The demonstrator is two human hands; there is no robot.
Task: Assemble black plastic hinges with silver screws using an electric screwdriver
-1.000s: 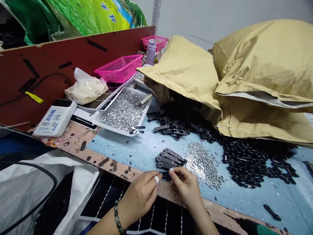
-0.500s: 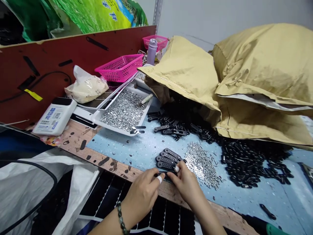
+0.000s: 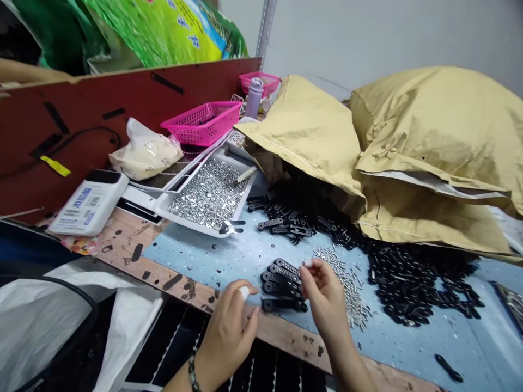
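Straight ahead of you, a short row of slotted links lies on the work mat. A loose pile of screws sits just to its right, and a larger heap of links lies beyond that. Paper sacks rest behind the heap, with more links piled under their open end. To their left, a tray of small nuts sits at the mat's far side, with a plastic basket behind it and a bottle farther back. Farther left, a plastic box lies in front of an upright board, and a plastic sack lies nearest you on that side.
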